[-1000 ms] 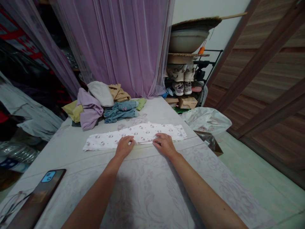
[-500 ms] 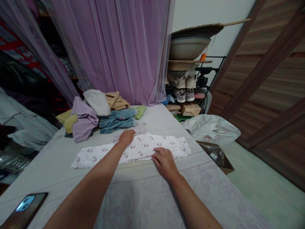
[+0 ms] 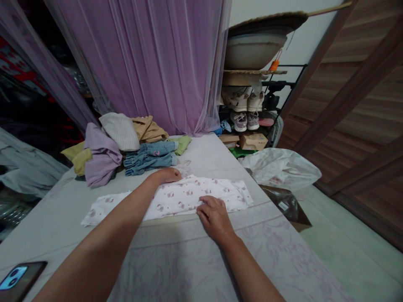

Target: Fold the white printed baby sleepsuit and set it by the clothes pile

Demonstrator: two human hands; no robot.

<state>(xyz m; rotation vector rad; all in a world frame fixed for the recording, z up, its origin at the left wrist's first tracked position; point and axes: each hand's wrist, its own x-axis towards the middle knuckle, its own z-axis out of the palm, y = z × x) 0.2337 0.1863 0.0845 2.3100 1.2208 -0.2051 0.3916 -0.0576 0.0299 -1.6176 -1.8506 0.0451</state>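
Note:
A white garment [image 3: 189,197] with a small printed pattern lies spread in a long strip across the bed. My left hand [image 3: 170,174] is closed at its far edge, knuckles up, with the fingertips mostly hidden against the cloth. Resting on the nearer part of the strip, right of its middle, my right hand [image 3: 215,213] has bent fingers slightly apart. Just beyond my left hand, a pale sheer piece of cloth [image 3: 185,168] shows. My left forearm covers part of the garment's left half.
Blue denim clothing [image 3: 151,156], a lilac garment [image 3: 101,157] and other clothes are heaped at the far left. A phone [image 3: 23,279] lies near left. Beyond the bed's right edge are a plastic bag [image 3: 280,167], a box [image 3: 288,205] and a shoe rack [image 3: 252,73].
The view has shifted slightly. My left hand has moved a little right and away along the garment's far edge. My right hand stays at almost the same place on the cloth.

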